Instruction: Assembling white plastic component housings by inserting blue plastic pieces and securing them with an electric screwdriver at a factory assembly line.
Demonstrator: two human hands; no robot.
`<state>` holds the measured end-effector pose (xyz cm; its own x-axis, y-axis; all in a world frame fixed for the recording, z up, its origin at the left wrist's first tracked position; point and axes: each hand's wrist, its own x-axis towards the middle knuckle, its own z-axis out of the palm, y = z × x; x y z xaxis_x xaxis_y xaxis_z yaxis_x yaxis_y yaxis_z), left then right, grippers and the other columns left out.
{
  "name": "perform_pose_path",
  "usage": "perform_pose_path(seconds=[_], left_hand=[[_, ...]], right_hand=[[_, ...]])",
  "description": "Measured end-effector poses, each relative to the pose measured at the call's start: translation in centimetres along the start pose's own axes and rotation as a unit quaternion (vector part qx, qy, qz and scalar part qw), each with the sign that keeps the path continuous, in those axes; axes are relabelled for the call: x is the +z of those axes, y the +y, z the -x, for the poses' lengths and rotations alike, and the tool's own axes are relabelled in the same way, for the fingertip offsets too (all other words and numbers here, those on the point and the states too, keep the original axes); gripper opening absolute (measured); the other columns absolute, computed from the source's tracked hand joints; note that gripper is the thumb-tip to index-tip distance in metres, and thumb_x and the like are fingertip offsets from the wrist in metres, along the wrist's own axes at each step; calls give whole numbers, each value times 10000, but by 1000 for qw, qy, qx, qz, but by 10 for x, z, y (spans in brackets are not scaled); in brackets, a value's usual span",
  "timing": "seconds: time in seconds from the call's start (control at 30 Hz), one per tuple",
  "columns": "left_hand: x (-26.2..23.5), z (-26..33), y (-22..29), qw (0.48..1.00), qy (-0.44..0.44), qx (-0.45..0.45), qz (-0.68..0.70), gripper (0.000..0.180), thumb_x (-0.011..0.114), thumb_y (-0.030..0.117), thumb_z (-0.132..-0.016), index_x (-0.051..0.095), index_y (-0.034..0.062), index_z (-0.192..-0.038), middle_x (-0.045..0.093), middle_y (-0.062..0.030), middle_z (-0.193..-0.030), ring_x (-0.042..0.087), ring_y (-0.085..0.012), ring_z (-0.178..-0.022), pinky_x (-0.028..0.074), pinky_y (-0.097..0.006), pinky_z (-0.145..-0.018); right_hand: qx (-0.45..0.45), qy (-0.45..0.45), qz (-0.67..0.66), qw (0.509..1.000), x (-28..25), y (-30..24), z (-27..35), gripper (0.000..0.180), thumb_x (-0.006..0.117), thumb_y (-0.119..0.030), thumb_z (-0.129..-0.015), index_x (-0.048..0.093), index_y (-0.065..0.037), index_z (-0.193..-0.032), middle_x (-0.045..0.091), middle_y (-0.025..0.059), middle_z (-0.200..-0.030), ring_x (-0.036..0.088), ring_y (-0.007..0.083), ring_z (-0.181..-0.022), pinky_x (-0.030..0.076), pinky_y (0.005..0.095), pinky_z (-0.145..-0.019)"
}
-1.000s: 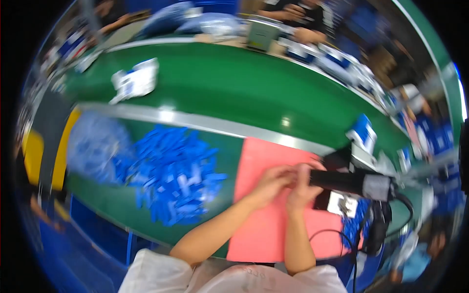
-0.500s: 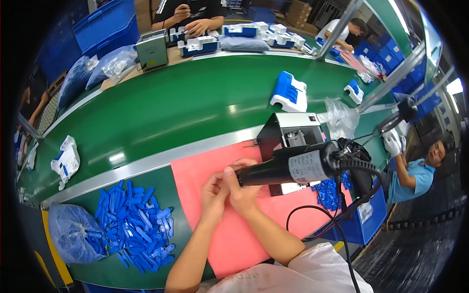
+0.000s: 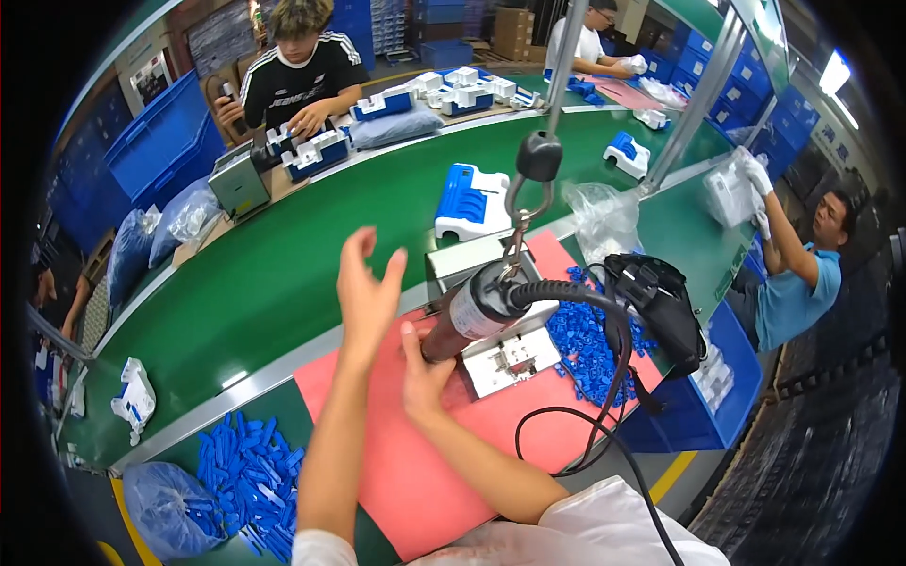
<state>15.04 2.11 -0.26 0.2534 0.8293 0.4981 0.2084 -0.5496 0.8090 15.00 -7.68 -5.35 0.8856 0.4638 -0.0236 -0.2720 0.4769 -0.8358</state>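
Note:
My left hand (image 3: 363,288) is lifted above the pink mat (image 3: 415,472), open with fingers spread and holding nothing. My right hand (image 3: 425,377) rests lower on the mat, curled round the front end of a black and silver electric screwdriver (image 3: 481,307). The screwdriver hangs tilted from a hook (image 3: 528,189) on a pole, and its black cable (image 3: 585,424) loops over the mat. A small metal fixture (image 3: 514,357) sits just right of my right hand. The screwdriver's tip is hidden behind my hand.
Loose blue plastic parts (image 3: 250,472) and a clear bag (image 3: 170,509) lie at lower left; more blue parts (image 3: 585,344) sit beside a black pouch (image 3: 661,302). A blue-and-white housing (image 3: 472,198) rides the green belt (image 3: 283,274). Other people work across the belt and at the right.
My left hand has left the right hand and risen open into the air. The right hand stays at the screwdriver's front. My head has turned, shifting the view.

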Motion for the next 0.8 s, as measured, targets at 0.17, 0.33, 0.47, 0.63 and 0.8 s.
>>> perform_pose_path(seconds=[0.17, 0.33, 0.47, 0.63, 0.8], left_hand=[[97, -114, -25, 947, -236, -38, -214, 945, 733, 451, -733, 293, -37, -1413, 444, -303, -1362, 461, -407, -1261, 379, -441, -1049], [164, -176, -48, 827, -446, -97, -330, 1291, 704, 683, -618, 162, -185, -1405, 356, -314, -1434, 432, -381, -1303, 373, -382, -1067], [203, -147, -43, 752, -471, -189, -421, 1421, 741, 728, -554, -85, 77, -1509, 29, -332, -1525, 179, -537, -1370, 279, -646, -1049], [187, -142, -18, 772, -414, -223, -426, 1493, 727, 802, -478, -66, 73, -1512, 13, -364, -1510, 180, -562, -1359, 240, -713, -1017], [188, -140, -23, 790, -376, -223, -429, 1387, 779, 656, -517, 23, 58, -1515, 58, -361, -1504, 154, -545, -1371, 225, -729, -1008]], right_hand=[[-8, 23, 32, 999, -19, 53, -14, 272, 729, -238, -859, 520, -68, -822, 508, -25, -735, 455, 78, -654, 379, 240, -600], [99, 83, -1, 992, -29, 102, -8, 289, 701, -299, -875, 492, -107, -821, 455, -52, -711, 398, 70, -624, 325, 235, -557], [85, 53, 95, 990, -16, 62, -5, 373, 679, -327, -886, 401, -135, -729, 414, -54, -634, 383, 75, -575, 304, 245, -533], [89, 18, 47, 995, -8, 47, 1, 344, 651, -228, -912, 388, -135, -711, 382, -41, -657, 366, 74, -591, 342, 255, -555], [66, 10, 36, 997, -8, 47, -4, 345, 647, -222, -917, 393, -136, -699, 381, -43, -656, 356, 77, -593, 346, 260, -570]])
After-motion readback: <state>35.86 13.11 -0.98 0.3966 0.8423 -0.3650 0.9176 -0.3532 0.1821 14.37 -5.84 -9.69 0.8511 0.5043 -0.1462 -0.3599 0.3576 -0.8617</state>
